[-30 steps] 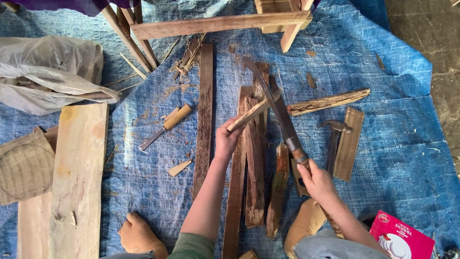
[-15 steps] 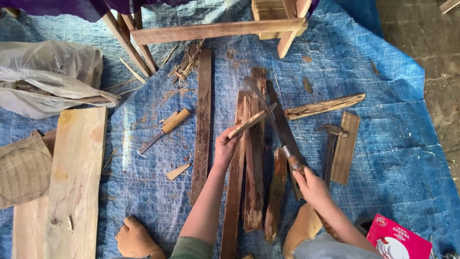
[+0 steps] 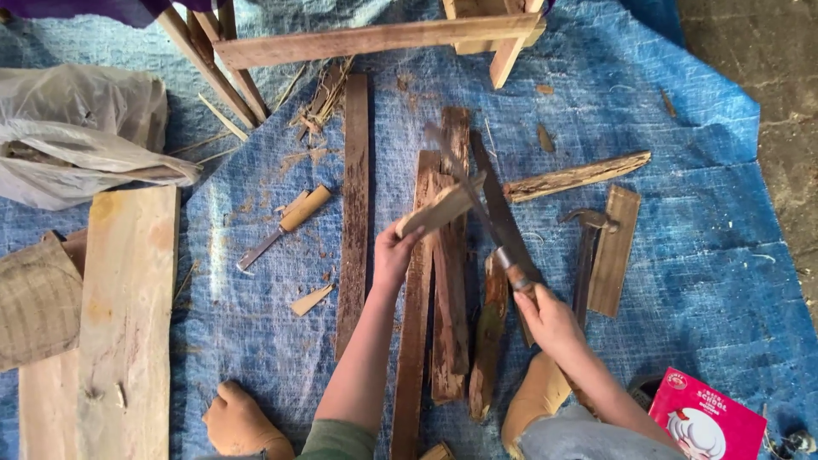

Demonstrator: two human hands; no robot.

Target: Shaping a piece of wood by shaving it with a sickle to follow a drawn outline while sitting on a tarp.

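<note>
Mid-tarp: my left hand (image 3: 394, 254) grips a short wood piece (image 3: 439, 210) upright over the planks (image 3: 443, 281); my right hand (image 3: 550, 317) clasps the long knife (image 3: 477, 200), mid-shaving; next stroke needs a steady downward angle

Bare tarp (image 3: 699, 170) right of hammer (image 3: 588, 223): open. Planks (image 3: 354, 196) crowd centre; chisel (image 3: 285, 223) left; wooden frame (image 3: 375, 38) blocks top.

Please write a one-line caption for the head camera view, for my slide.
Left hand holds a wood piece while right hand sets a long knife against it, over a blue tarp.
</note>
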